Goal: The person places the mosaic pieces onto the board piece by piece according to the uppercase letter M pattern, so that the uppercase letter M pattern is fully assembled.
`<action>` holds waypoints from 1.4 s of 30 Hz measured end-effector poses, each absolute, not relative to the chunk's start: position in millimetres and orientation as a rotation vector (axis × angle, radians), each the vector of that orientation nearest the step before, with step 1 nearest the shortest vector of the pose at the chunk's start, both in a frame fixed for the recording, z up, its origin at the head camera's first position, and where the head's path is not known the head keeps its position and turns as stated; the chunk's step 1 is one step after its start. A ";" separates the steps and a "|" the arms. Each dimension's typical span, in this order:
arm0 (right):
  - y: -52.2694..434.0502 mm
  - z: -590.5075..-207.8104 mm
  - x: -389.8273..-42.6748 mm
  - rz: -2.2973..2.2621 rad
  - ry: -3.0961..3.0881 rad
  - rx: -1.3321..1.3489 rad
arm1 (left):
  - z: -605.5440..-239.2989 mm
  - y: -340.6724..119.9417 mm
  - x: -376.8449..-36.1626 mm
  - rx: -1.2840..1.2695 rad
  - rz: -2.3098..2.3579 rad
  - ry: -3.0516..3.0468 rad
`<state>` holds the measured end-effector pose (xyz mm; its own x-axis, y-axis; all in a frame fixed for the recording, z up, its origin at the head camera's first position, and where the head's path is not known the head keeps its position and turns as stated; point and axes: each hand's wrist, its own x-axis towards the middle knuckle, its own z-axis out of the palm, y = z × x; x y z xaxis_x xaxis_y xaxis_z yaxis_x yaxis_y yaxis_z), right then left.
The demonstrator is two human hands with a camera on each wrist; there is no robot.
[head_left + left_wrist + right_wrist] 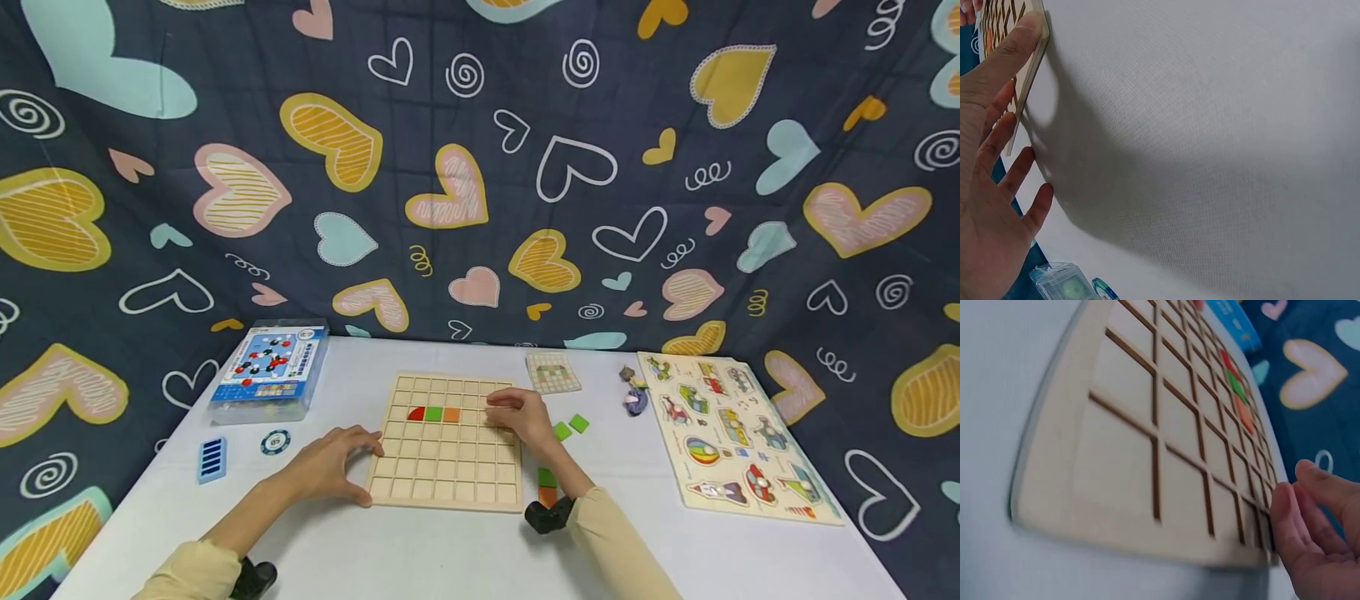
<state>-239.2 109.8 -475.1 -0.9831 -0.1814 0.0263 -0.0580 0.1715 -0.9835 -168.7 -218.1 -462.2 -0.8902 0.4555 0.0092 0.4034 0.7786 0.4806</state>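
Head view: wooden grid board [447, 467] on white bench [420, 550]; left hand [330, 462], fingers spread, at 9 o'clock edge; right hand [521, 417], fingers loosely curled, at 3 o'clock edge.

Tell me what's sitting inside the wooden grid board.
Inside the wooden grid board, three tiles fill adjacent cells in one row: red, green, orange. The right hand covers a few cells, so their contents can't be seen.
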 end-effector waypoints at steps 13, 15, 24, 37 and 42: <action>176.4 -468.4 -241.1 -1.977 2.393 -0.016 | -461.9 -217.5 -173.2 0.694 0.711 2.859; 187.2 -468.0 -240.5 -1.978 2.404 0.002 | -461.9 -217.4 -173.4 0.685 0.717 2.854; 222.5 -470.4 -234.1 -1.975 2.565 0.092 | -461.6 -218.1 -175.5 0.668 0.709 2.847; 229.4 -483.5 -219.3 -1.652 2.849 0.154 | -459.2 -216.7 -171.0 0.676 0.720 2.837; 229.7 -486.5 -218.5 -1.616 2.867 0.172 | -457.7 -215.6 -169.1 0.678 0.722 2.832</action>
